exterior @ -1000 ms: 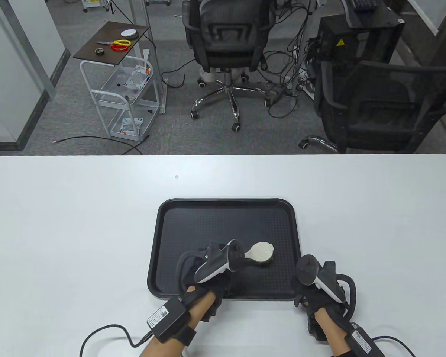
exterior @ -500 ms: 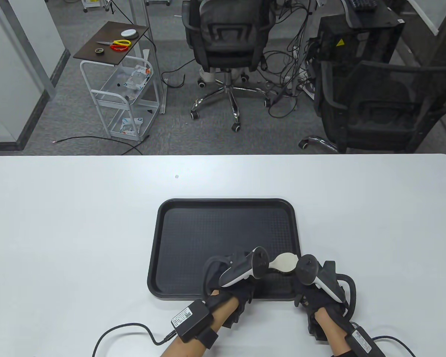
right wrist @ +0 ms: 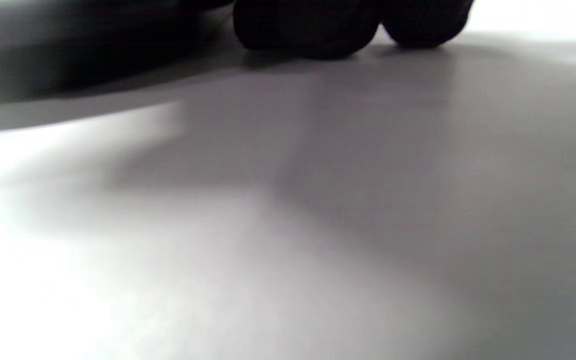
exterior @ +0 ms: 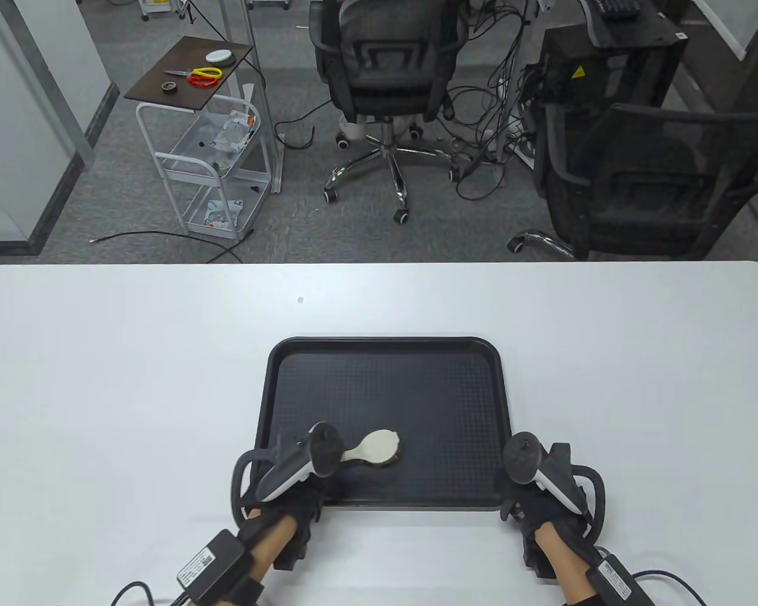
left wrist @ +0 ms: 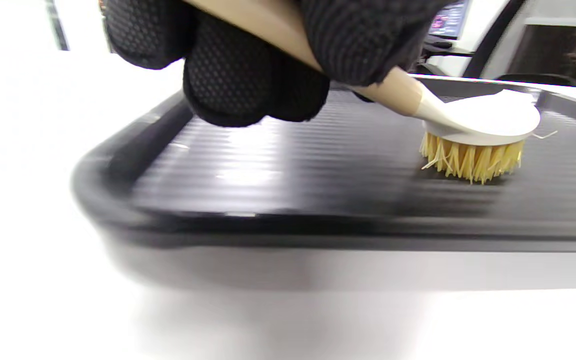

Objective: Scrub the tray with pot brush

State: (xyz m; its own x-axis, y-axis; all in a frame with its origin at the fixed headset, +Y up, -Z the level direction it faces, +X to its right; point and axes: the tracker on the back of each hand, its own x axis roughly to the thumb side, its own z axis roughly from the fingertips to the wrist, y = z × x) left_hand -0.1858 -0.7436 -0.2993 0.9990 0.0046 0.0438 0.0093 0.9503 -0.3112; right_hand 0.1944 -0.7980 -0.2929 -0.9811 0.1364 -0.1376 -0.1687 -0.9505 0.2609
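A black rectangular tray [exterior: 486,360] lies on the white table near its front edge. My left hand [exterior: 303,489] grips the wooden handle of a pot brush [exterior: 376,447] at the tray's front left. The brush's white round head is down, and its yellow bristles [left wrist: 470,160] press on the tray floor [left wrist: 318,165] in the left wrist view. My right hand [exterior: 530,505] rests at the tray's front right corner, fingers on the table beside the rim [right wrist: 68,55]. The tracker hides whether it presses the tray.
The white table [exterior: 101,379] spreads wide to the left, right and behind the tray. Cables trail from both wrists at the front edge. Office chairs [exterior: 385,69] and a wire cart [exterior: 215,170] stand on the floor beyond the table.
My left hand first swept the brush right to the tray's front right, then back left to its front left part. My right hand has stayed at the corner.
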